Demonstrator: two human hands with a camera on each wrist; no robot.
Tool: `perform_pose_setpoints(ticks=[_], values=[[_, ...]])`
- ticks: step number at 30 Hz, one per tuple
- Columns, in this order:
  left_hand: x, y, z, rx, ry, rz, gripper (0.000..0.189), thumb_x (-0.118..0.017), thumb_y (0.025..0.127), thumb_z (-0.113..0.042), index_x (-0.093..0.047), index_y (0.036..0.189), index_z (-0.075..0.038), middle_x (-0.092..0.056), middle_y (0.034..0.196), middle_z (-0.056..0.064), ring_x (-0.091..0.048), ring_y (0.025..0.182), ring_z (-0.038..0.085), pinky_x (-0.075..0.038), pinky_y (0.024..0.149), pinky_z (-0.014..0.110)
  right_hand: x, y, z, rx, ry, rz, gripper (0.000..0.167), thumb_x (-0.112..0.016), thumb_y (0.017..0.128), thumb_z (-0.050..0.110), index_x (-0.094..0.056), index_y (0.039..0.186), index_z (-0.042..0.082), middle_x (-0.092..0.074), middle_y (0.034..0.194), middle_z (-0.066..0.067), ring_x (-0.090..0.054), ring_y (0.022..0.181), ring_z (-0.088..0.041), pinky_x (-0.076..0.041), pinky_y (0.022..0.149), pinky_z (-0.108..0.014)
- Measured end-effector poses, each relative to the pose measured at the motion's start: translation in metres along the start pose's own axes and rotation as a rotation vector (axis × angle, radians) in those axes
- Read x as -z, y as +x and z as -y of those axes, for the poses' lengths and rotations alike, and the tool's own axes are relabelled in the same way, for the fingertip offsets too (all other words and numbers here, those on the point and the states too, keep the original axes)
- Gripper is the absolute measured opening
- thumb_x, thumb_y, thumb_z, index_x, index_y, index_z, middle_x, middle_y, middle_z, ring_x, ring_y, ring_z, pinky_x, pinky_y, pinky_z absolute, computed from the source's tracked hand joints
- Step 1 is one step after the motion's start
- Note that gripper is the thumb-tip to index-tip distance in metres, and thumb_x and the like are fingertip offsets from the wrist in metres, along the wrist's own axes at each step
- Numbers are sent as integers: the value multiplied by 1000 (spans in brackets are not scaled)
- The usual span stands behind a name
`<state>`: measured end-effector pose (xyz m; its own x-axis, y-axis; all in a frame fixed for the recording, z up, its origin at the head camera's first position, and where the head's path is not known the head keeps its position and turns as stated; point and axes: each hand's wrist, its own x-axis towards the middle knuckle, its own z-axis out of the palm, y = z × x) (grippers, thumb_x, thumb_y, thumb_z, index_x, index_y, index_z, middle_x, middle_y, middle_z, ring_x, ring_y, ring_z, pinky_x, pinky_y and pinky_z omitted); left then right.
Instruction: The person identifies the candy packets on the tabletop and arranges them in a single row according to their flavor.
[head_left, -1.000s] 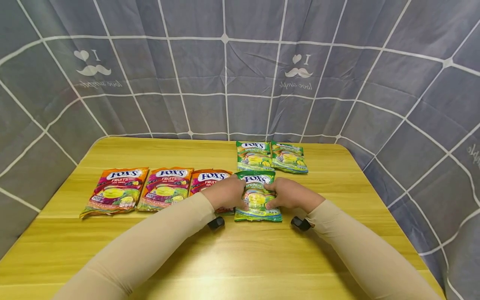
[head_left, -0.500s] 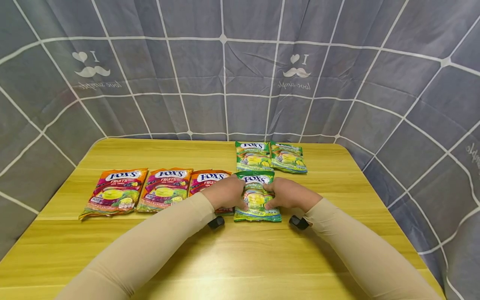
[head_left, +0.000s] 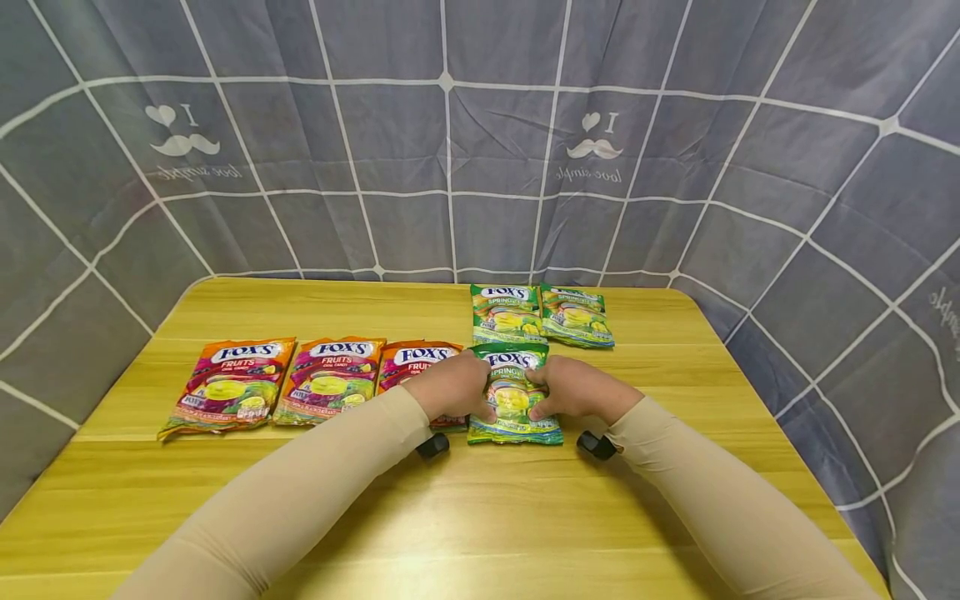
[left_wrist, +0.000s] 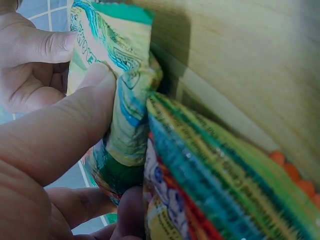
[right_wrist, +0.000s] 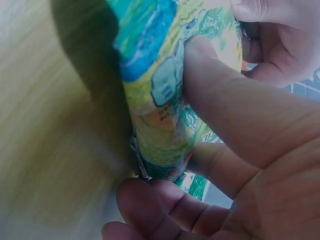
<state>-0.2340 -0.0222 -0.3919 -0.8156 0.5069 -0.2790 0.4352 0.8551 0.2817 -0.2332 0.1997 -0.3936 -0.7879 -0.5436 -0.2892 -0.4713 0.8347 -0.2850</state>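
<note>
Squarely between your left hand [head_left: 459, 387] and your right hand [head_left: 588, 389] lies the green bag [head_left: 512, 404], flat on the worktop [head_left: 510, 508], its long axis running away from you. Neither hand is nearer: each pinches one long side, your thumbs on the printed face and your fingers curled at the edges. How far your fingertips reach underneath, you can't tell. The tighter side is your left: there the closest orange bag [head_left: 414, 357] lies right alongside, and the left wrist view shows your fingers down in the narrow gap. On your right, wood runs beside the bag. Past its far end sits a back bag [head_left: 507, 315]; whether the two touch or overlap isn't certain.

As for looks, your bag is glossy and plump, deep green at the top with a white FOX'S label in dark letters, then "SPRING" and more print covered by glare. A pale yellow picture fills the middle, above blue and lime swirls and a green strip at the near edge. In the wrist views, its sides look creased and rounded by your thumbs.
</note>
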Motion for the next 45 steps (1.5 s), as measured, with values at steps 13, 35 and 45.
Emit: perform_pose_setpoints(ticks=[13, 35, 45], values=[[-2, 2, 0, 5, 8, -4, 58, -88, 85, -47, -71, 119, -3, -69, 112, 9, -62, 94, 19, -57, 92, 39, 0, -1, 0, -6, 12, -6, 73, -85, 89, 33, -57, 147, -1, -70, 130, -26, -57, 85, -8, -55, 84, -31], [-3, 2, 0, 7, 16, -6, 58, -88, 85, -47, -71, 119, -3, -69, 111, 9, -61, 94, 19, -57, 91, 39, -1, -1, 2, -9, 12, -5, 72, -85, 89, 33, -58, 147, -2, -67, 137, -25, -70, 111, -22, -59, 97, -39], [-4, 2, 1, 6, 10, -14, 59, -88, 84, -46, -71, 120, -3, -68, 111, 9, -61, 94, 19, -57, 91, 39, -2, -1, 2, -10, 8, -11, 71, -85, 89, 32, -59, 146, -1, -67, 137, -25, -70, 110, -21, -59, 97, -39]])
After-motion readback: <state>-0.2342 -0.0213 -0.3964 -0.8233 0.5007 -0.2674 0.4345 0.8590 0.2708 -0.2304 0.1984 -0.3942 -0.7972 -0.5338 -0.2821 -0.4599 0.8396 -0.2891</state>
